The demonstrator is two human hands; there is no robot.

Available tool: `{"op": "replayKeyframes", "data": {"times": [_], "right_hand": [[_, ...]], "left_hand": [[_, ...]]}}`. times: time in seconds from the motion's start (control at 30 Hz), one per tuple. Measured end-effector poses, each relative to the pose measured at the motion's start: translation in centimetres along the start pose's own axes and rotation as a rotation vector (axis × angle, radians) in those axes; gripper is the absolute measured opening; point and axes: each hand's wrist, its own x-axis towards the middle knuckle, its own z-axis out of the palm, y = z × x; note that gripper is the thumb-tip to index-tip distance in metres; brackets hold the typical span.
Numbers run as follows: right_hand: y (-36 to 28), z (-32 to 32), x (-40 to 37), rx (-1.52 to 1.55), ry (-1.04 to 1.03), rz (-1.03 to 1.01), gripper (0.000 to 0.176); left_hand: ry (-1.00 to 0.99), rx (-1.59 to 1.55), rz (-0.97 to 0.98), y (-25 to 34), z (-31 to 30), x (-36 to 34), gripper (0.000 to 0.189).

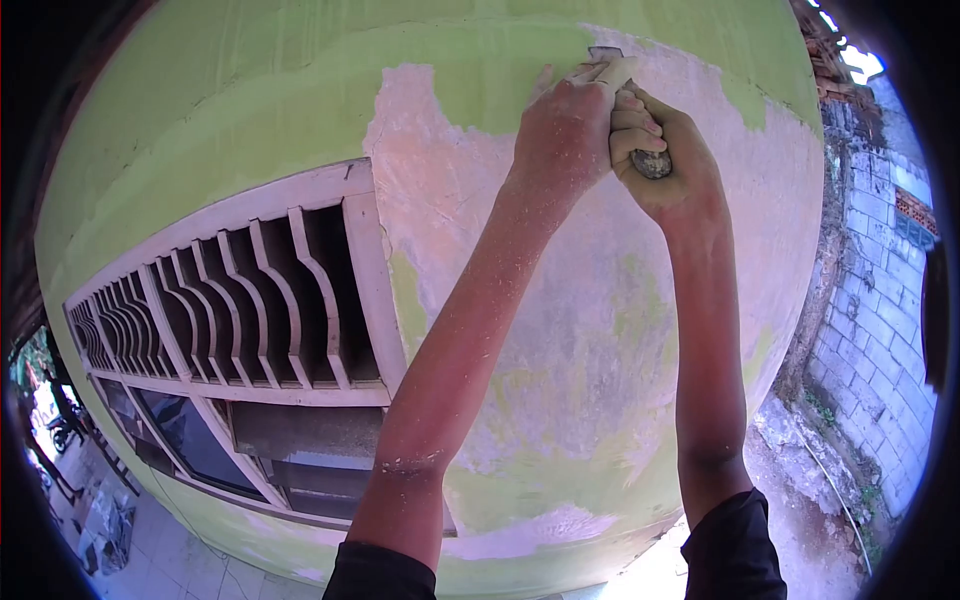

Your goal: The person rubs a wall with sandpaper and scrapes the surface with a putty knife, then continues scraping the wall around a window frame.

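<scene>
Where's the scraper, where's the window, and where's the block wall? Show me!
Scraper [652, 164]: head view, the butt end of its handle.
Window [250, 394]: head view, the bar across its middle.
Block wall [868, 290]: head view, blocks about halfway up.

Slatted window frame [372, 285] at left, crumpled plastic [106, 530] on the tiled floor [165, 550], pale block wall [870, 290] at far right

Matt, peeling wall paint [270, 90], metal-looking scraper blade [606, 52], rough blockwork [868, 270]

Wall [585, 350] ahead, free room rightward
</scene>
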Motion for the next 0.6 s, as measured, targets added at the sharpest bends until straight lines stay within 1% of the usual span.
{"op": "replayKeyframes", "data": {"times": [0.07, 0.1, 0.2, 0.27, 0.3, 0.37, 0.4, 0.47, 0.5, 0.57, 0.6], "right_hand": [[-0.1, 0.2, 1.0, -0.022, -0.025, 0.002, 0.026], [0.0, 0.2, 0.6, -0.019, -0.017, 0.002, 0.026], [0.1, 0.4, 0.0, -0.001, -0.046, 0.005, 0.027], [0.6, -0.2, 0.5, -0.087, -0.002, -0.043, 0.027], [0.4, 0.1, 0.8, -0.091, -0.007, -0.040, 0.027], [0.0, 0.4, 0.7, -0.013, -0.078, -0.004, 0.021], [0.0, 0.1, 0.4, -0.013, -0.076, -0.005, 0.021], [0.1, -0.7, -0.2, -0.002, -0.059, 0.021, 0.021], [0.0, -0.6, 0.3, -0.002, -0.063, 0.019, 0.021], [-0.1, -0.5, 1.6, -0.052, -0.092, -0.015, 0.022], [-0.2, -0.7, 1.3, -0.049, -0.088, -0.012, 0.022]], "left_hand": [[-0.103, 0.106, -0.075, -0.3, -0.5, 0.4, 0.040], [-0.108, 0.103, -0.081, 0.0, -0.7, 0.4, 0.040], [-0.129, 0.085, -0.026, 0.1, -0.8, 0.3, 0.044], [-0.125, -0.146, -0.082, -0.3, -0.5, 0.0, 0.047], [-0.120, -0.143, -0.081, -0.3, -0.8, 0.5, 0.047], [-0.204, 0.043, -0.102, 0.1, -1.3, 0.9, 0.047], [-0.206, 0.041, -0.102, 0.0, -0.8, 0.4, 0.047], [0.058, 0.025, 0.023, 0.4, 0.0, -0.5, 0.049], [0.059, 0.025, 0.028, 0.2, -0.2, 0.0, 0.049], [-0.186, 0.006, -0.132, -0.3, -0.8, 1.1, 0.050], [-0.189, 0.007, -0.136, -0.1, -0.7, 0.8, 0.050]]}}
